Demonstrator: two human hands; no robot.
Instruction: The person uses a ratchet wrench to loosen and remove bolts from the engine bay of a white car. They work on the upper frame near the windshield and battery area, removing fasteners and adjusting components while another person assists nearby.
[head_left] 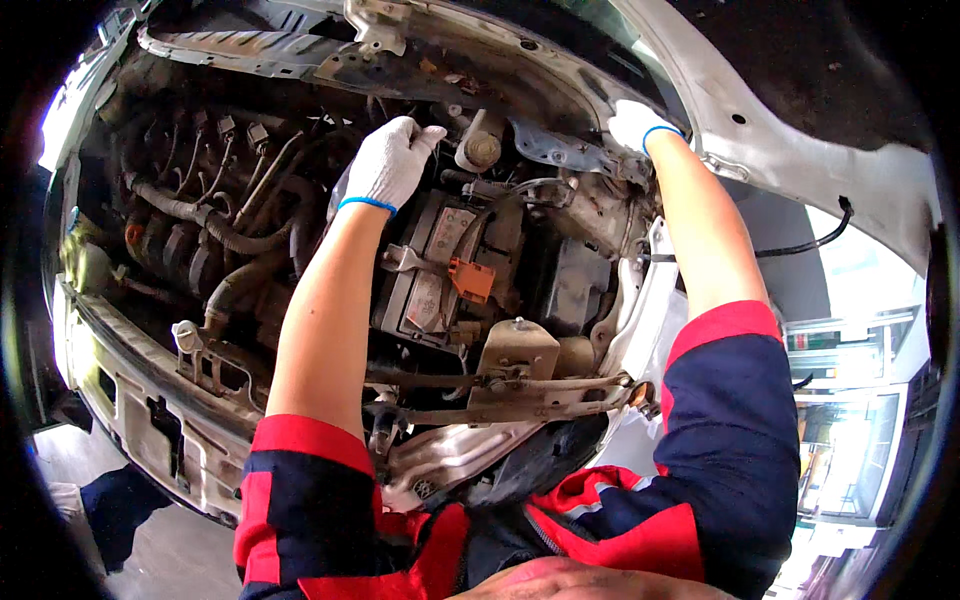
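Note:
My left hand [388, 164], in a white knit glove with a blue cuff, is over the middle of an open car engine bay. Its fingers are curled closed; anything inside them is hidden. Just right of it stands a round-capped fluid reservoir [482, 150]. Below it lies a car battery [438, 240] with an orange terminal cover [471, 281]. At the far right, my right hand [634, 122], gloved the same way, rests against the inner fender edge [590, 98]. Its fingers are mostly out of sight, and what they touch cannot be made out.
Engine hoses [235, 240] and wiring fill the left of the bay. A raised white body panel [800, 170] arches over the right. The front crossmember [165, 400] runs along the left. A dark-clothed leg [125, 505] of another person shows at lower left.

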